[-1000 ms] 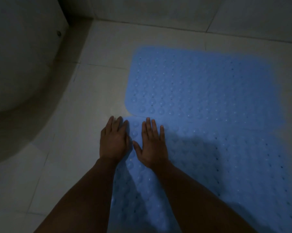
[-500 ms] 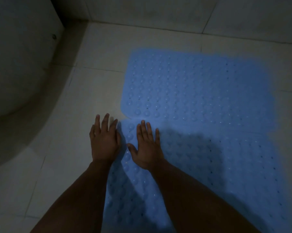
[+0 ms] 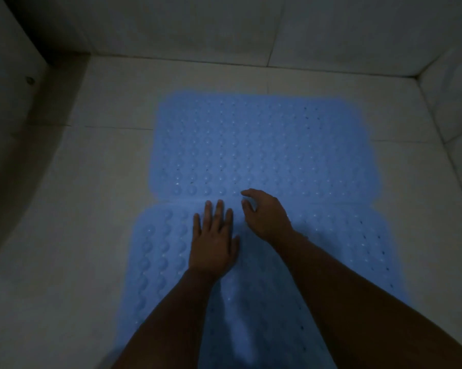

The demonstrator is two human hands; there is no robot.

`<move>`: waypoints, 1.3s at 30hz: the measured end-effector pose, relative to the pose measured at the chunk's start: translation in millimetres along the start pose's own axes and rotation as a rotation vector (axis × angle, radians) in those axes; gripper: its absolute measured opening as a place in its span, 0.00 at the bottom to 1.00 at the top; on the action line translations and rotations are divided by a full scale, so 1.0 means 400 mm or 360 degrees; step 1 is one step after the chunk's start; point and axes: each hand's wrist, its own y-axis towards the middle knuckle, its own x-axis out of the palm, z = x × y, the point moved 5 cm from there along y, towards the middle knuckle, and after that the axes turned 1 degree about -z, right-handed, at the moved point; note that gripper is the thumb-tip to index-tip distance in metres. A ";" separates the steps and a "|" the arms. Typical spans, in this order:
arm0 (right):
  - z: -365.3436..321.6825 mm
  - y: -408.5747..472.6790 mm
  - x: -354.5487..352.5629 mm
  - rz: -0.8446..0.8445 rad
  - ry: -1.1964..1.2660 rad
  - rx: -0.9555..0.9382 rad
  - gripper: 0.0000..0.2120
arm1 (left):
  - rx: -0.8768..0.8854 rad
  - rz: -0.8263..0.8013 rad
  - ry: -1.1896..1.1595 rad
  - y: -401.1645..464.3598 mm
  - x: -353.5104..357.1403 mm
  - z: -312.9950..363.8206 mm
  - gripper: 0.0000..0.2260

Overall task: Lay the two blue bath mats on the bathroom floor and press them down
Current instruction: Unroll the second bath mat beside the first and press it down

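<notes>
– Where are the mats seen?
– Both are laid flat on the tiled floor point(image 3: 73, 235): the far mat point(image 3: 264, 145) near the wall, the near mat point(image 3: 344, 249) edge to edge with it.
– How are the hands placed?
– The left hand point(image 3: 214, 243) is spread flat on the near mat, fingers straight. The right hand point(image 3: 267, 217) is held at the seam with fingers loosely curled; nothing is grasped.
</notes>
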 end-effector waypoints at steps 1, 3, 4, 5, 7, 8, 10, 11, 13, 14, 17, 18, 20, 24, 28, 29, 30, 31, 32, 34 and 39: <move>0.031 -0.013 -0.002 0.0050 -0.0026 -0.0028 0.16 | 0.0018 -0.0013 0.0054 0.003 0.021 0.018 0.32; 0.081 -0.033 0.002 0.0127 -0.0073 -0.0075 0.19 | 0.0009 0.0016 0.0142 0.006 0.044 0.029 0.35; 0.100 -0.040 0.002 0.0166 -0.0097 -0.0096 0.19 | 0.0005 0.0041 0.0159 0.009 0.047 0.030 0.36; 0.115 -0.045 0.002 0.0200 -0.0115 -0.0130 0.18 | 0.0003 0.0062 0.0166 0.011 0.045 0.030 0.36; 0.134 -0.053 0.000 0.0269 -0.0141 -0.0223 0.15 | 0.0008 0.0060 0.0157 0.015 0.046 0.034 0.36; 0.138 -0.062 0.001 0.0291 -0.0157 -0.0269 0.14 | 0.0011 0.0041 0.0153 0.012 0.047 0.035 0.36; 0.141 -0.087 -0.001 0.0316 -0.0191 -0.0357 0.11 | 0.0007 0.0054 0.0145 0.000 0.050 0.029 0.36; 0.143 -0.097 -0.005 0.0332 -0.0201 -0.0374 0.10 | 0.0000 0.0067 0.0143 -0.004 0.049 0.025 0.36; 0.152 -0.105 -0.019 0.0357 -0.0220 -0.0342 0.08 | -0.0003 0.0076 0.0140 -0.003 0.048 0.023 0.36; 0.156 -0.105 -0.025 0.0367 -0.0233 -0.0325 0.08 | -0.0001 0.0073 0.0137 0.000 0.048 0.026 0.36; 0.159 -0.096 -0.029 0.0368 -0.0263 -0.0320 0.07 | 0.0006 0.0084 0.0100 0.007 0.048 0.036 0.36; 0.158 -0.092 -0.026 0.0366 -0.0270 -0.0328 0.07 | 0.0008 0.0096 0.0094 0.008 0.048 0.036 0.36; 0.160 -0.090 -0.017 0.0367 -0.0287 -0.0342 0.07 | 0.0003 0.0103 0.0097 0.010 0.048 0.032 0.36; 0.170 -0.091 0.006 0.0212 -0.0310 -0.0261 0.14 | -0.0043 0.0071 0.0025 0.019 0.061 0.023 0.36; 0.153 -0.084 -0.026 -0.0321 -0.0498 0.0165 0.28 | -0.0085 -0.0141 -0.0114 0.032 0.042 0.023 0.37; 0.142 -0.081 -0.038 -0.0406 -0.0553 0.0210 0.28 | -0.0093 -0.0278 -0.0160 0.041 0.028 0.023 0.39; 0.127 -0.080 -0.049 -0.0450 -0.0602 0.0234 0.27 | -0.0103 -0.0416 -0.0215 0.056 0.009 0.023 0.40; 0.111 -0.082 -0.054 -0.0469 -0.0647 0.0238 0.27 | -0.0118 -0.0552 -0.0260 0.070 -0.009 0.022 0.41; 0.097 -0.085 -0.050 -0.0495 -0.0687 0.0227 0.27 | -0.0131 -0.0671 -0.0273 0.086 -0.023 0.020 0.42; 0.058 -0.101 -0.023 -0.0581 -0.0747 0.0189 0.27 | -0.0129 -0.0787 -0.0244 0.085 -0.049 0.009 0.41; 0.039 -0.105 0.072 -0.0509 -0.0827 0.0071 0.31 | 0.0000 -0.0326 -0.0218 0.030 -0.014 0.007 0.36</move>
